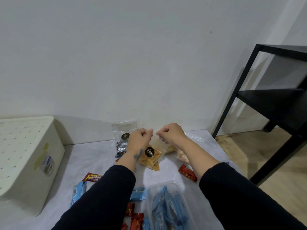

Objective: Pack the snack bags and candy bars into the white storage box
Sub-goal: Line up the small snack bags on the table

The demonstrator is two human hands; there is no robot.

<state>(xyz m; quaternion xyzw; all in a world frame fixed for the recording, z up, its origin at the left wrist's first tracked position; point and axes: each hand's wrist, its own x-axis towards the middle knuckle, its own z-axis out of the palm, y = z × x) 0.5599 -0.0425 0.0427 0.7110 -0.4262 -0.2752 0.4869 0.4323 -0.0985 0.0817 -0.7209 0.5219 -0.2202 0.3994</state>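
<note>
So far left there's the white storage box (pixel 25 156), which looks flipped upside down with its perforated side up, so nothing's packed yet as far as I can tell. Blue candy bars (pixel 78 193) and red ones (pixel 136 219) are scattered on the pale grey surface (pixel 86 156) in front. Mid-frame, the left hand (pixel 139 138) and right hand (pixel 171 133) are both closed into pinches on the top edge of a clear snack bag (pixel 152 156) of yellowish sticks, held just above the surface. My guess is they're pressing the zip seal shut. Next up would be turning the box over before anything goes in. Right of that: a clear tray (pixel 172 205) of blue bars, plain white wall (pixel 149 55) behind, black metal shelf (pixel 272 100) on a wood floor.
</note>
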